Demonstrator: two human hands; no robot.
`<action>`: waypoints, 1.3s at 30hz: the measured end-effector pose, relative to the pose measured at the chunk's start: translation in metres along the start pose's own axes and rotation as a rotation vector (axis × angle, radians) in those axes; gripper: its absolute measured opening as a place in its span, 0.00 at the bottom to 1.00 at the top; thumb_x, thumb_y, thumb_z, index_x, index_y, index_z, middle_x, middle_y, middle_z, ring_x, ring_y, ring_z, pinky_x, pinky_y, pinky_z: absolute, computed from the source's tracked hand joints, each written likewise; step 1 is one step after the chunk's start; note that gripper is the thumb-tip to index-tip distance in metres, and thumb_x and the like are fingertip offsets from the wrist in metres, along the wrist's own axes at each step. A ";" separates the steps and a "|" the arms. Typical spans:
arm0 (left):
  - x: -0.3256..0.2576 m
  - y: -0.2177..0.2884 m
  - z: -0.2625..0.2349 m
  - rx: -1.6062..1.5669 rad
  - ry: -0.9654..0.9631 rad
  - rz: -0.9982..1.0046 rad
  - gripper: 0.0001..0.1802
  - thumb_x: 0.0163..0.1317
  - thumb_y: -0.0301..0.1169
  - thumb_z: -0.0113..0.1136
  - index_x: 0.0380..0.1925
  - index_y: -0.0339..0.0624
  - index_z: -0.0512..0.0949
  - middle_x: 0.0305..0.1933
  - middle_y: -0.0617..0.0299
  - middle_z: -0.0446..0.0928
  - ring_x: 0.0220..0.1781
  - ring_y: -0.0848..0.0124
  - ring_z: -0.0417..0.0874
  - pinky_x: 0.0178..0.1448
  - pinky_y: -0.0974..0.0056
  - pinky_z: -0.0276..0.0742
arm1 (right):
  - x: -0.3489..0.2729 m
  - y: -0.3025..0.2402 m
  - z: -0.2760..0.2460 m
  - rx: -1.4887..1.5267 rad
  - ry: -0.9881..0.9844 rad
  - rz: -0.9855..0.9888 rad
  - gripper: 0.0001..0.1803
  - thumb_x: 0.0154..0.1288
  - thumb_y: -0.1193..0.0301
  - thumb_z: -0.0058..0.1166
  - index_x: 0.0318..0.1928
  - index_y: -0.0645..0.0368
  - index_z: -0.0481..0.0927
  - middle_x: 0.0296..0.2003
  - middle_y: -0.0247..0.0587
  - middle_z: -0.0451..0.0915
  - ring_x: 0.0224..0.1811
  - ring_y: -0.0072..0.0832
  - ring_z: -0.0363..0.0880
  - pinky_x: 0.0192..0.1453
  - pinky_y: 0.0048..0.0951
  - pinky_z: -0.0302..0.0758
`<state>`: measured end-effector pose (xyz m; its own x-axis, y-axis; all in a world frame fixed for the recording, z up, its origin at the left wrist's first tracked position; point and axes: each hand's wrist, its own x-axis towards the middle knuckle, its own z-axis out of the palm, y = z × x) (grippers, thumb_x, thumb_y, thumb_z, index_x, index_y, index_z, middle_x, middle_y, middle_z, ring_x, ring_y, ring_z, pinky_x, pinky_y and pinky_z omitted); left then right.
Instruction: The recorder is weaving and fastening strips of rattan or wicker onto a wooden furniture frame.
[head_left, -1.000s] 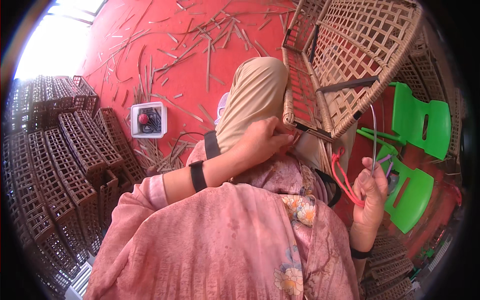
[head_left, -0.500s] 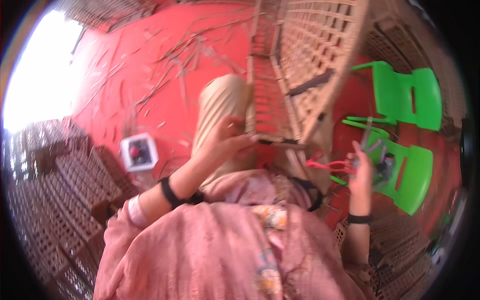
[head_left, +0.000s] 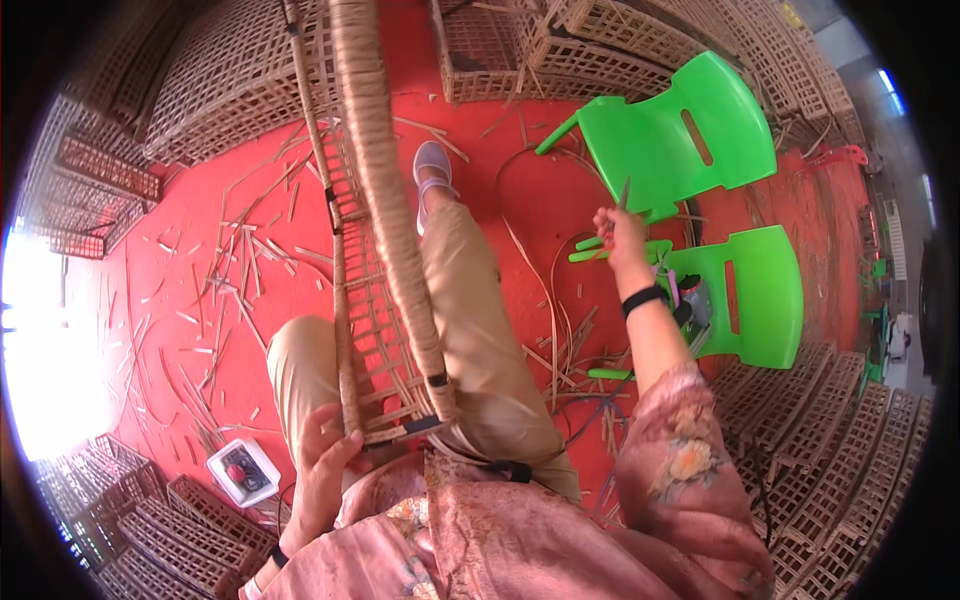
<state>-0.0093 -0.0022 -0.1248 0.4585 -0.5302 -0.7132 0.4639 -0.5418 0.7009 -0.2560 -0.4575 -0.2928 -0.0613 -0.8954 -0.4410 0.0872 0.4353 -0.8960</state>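
Observation:
A long woven cane frame (head_left: 380, 268), basket-like with an open lattice and a thick wrapped rim, stands across my lap between my knees. My left hand (head_left: 325, 450) grips its near left corner, the thumb lying near the dark-bound end bar. Out to the right, my right hand (head_left: 622, 245) is closed around a pair of scissors (head_left: 625, 192); a pointed blade sticks out past the fingers, and most of the handles are covered. That hand is over the edge of the nearer green chair, away from the frame.
Two green plastic chairs (head_left: 680, 135) are at the right, the nearer holding dark and purple items (head_left: 692, 300). Cane strips (head_left: 245, 270) litter the red floor. A white tub (head_left: 243, 472) sits at left. Stacked woven baskets (head_left: 235, 85) surround the area.
My view has turned to the right. The woven frame now lies further left in the picture, its lattice seen more edge-on. My right arm has stretched forward with the scissors.

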 end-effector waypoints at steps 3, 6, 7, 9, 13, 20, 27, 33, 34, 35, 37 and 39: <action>0.002 0.005 0.008 -0.014 0.022 -0.041 0.31 0.61 0.30 0.60 0.63 0.34 0.63 0.37 0.53 0.79 0.33 0.69 0.79 0.38 0.67 0.76 | 0.100 -0.013 -0.035 -0.004 -0.296 -0.105 0.07 0.59 0.71 0.59 0.32 0.62 0.77 0.30 0.45 0.82 0.24 0.25 0.77 0.25 0.25 0.70; 0.002 0.007 0.007 0.010 0.054 -0.075 0.30 0.62 0.29 0.59 0.63 0.36 0.62 0.37 0.53 0.80 0.34 0.70 0.79 0.38 0.67 0.76 | 0.129 -0.026 -0.029 -0.066 0.144 -0.173 0.15 0.58 0.69 0.61 0.40 0.67 0.78 0.37 0.49 0.83 0.34 0.30 0.81 0.36 0.31 0.75; 0.002 0.006 0.006 0.030 0.050 -0.068 0.29 0.62 0.29 0.58 0.63 0.36 0.62 0.37 0.53 0.81 0.33 0.71 0.79 0.36 0.67 0.76 | 0.133 -0.022 -0.042 -0.070 0.155 -0.166 0.15 0.58 0.69 0.61 0.40 0.67 0.78 0.37 0.49 0.83 0.34 0.30 0.81 0.36 0.31 0.75; 0.004 0.008 0.010 0.050 0.030 -0.073 0.28 0.63 0.29 0.58 0.62 0.37 0.62 0.37 0.53 0.81 0.33 0.72 0.79 0.35 0.68 0.76 | 0.140 -0.020 -0.077 -0.505 0.423 -0.617 0.27 0.57 0.66 0.63 0.52 0.73 0.75 0.48 0.54 0.81 0.50 0.38 0.80 0.52 0.36 0.75; 0.007 0.012 0.015 0.084 0.031 -0.089 0.26 0.66 0.31 0.57 0.62 0.38 0.62 0.38 0.54 0.83 0.29 0.74 0.79 0.29 0.73 0.73 | 0.069 0.005 -0.134 -0.605 0.521 -0.634 0.33 0.60 0.63 0.63 0.59 0.75 0.71 0.58 0.61 0.73 0.61 0.48 0.74 0.64 0.38 0.69; 0.008 0.007 0.004 0.098 0.039 -0.056 0.24 0.70 0.34 0.55 0.61 0.39 0.63 0.39 0.56 0.83 0.26 0.76 0.79 0.26 0.74 0.72 | -0.047 0.054 -0.210 -1.187 0.708 -0.495 0.39 0.57 0.57 0.66 0.58 0.78 0.70 0.55 0.67 0.74 0.59 0.54 0.74 0.63 0.44 0.70; 0.052 -0.011 -0.013 0.346 -0.086 -0.215 0.20 0.69 0.43 0.58 0.47 0.35 0.78 0.38 0.63 0.76 0.42 0.74 0.75 0.45 0.66 0.72 | 0.001 0.051 -0.284 -1.188 0.420 -0.270 0.11 0.50 0.69 0.64 0.34 0.61 0.82 0.31 0.36 0.82 0.28 0.32 0.77 0.35 0.37 0.76; 0.087 -0.018 0.001 -0.569 -0.244 -0.389 0.16 0.74 0.38 0.50 0.46 0.36 0.77 0.45 0.56 0.81 0.46 0.64 0.82 0.52 0.60 0.77 | -0.010 0.021 -0.304 -0.695 0.177 -0.181 0.16 0.53 0.74 0.60 0.43 0.68 0.76 0.36 0.39 0.79 0.32 0.28 0.77 0.36 0.32 0.75; 0.090 -0.017 0.006 -0.680 -0.291 -0.379 0.16 0.74 0.38 0.49 0.47 0.35 0.77 0.46 0.56 0.81 0.47 0.65 0.82 0.54 0.62 0.77 | -0.020 0.010 -0.302 -0.705 0.163 -0.193 0.16 0.53 0.74 0.60 0.43 0.68 0.76 0.36 0.39 0.79 0.32 0.28 0.77 0.36 0.32 0.75; 0.090 -0.017 0.007 -0.789 -0.338 -0.367 0.17 0.74 0.38 0.49 0.48 0.34 0.76 0.47 0.56 0.81 0.48 0.65 0.82 0.56 0.63 0.77 | -0.035 -0.001 -0.298 -0.671 0.150 -0.300 0.17 0.55 0.74 0.61 0.44 0.67 0.76 0.35 0.38 0.78 0.32 0.26 0.76 0.35 0.30 0.74; 0.103 -0.034 -0.010 -0.766 -0.375 -0.278 0.20 0.75 0.39 0.46 0.52 0.33 0.74 0.52 0.51 0.80 0.52 0.60 0.82 0.60 0.55 0.76 | -0.083 -0.030 -0.249 -0.576 0.092 -0.354 0.18 0.58 0.74 0.63 0.47 0.65 0.75 0.35 0.36 0.78 0.31 0.24 0.75 0.34 0.27 0.74; 0.114 -0.044 -0.015 -0.773 -0.433 -0.225 0.23 0.76 0.40 0.42 0.57 0.32 0.72 0.55 0.47 0.79 0.54 0.55 0.82 0.65 0.49 0.75 | -0.156 -0.083 -0.193 -0.478 0.008 -0.197 0.20 0.60 0.72 0.65 0.51 0.63 0.74 0.36 0.35 0.77 0.31 0.23 0.75 0.33 0.26 0.73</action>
<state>0.0339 -0.0288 -0.2367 0.0439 -0.7477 -0.6626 0.9578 -0.1572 0.2408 -0.4457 -0.3360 -0.1592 -0.0391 -0.9647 -0.2605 -0.3909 0.2547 -0.8845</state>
